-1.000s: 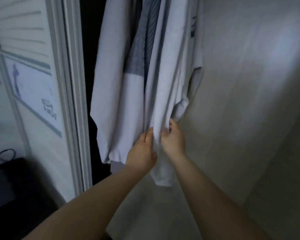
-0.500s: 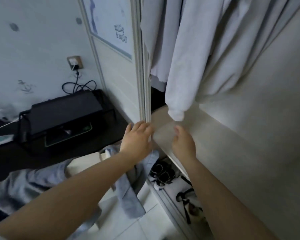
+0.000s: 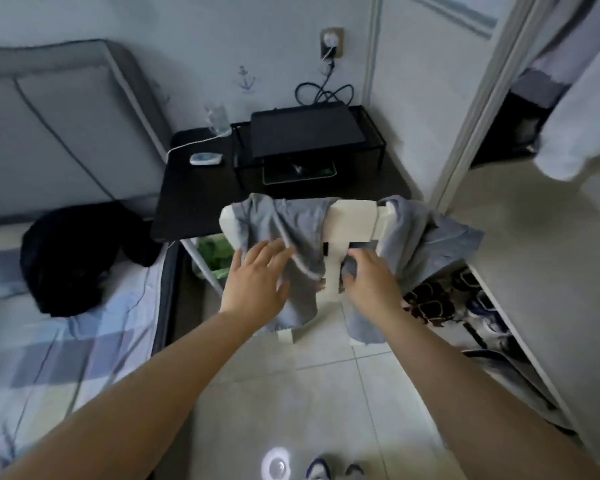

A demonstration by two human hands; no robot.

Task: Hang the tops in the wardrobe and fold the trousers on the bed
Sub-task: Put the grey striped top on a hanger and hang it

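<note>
A grey garment (image 3: pixel 291 230) is draped over the back of a white chair (image 3: pixel 352 216), with another grey part (image 3: pixel 420 233) hanging on the chair's right side. My left hand (image 3: pixel 257 282) hovers over the left grey part, fingers spread, holding nothing. My right hand (image 3: pixel 369 277) is closed on a fold of the grey cloth beside the chair back. A dark garment (image 3: pixel 73 258) lies on the bed (image 3: pixel 66 341) at the left. White tops (image 3: pixel 582 126) hang in the wardrobe at the upper right.
A black side table (image 3: pixel 194 202) with a black printer (image 3: pixel 305 133) stands behind the chair. Shoes (image 3: pixel 440 299) lie on the wardrobe floor at the right. The wardrobe's sliding door frame (image 3: pixel 478 98) rises right of the table. Tiled floor (image 3: pixel 291 393) lies below my arms.
My view has swung down and left from the hanging white tops to the chair. Both hands left the white top and moved to the grey garment; my right hand has closed on it.
</note>
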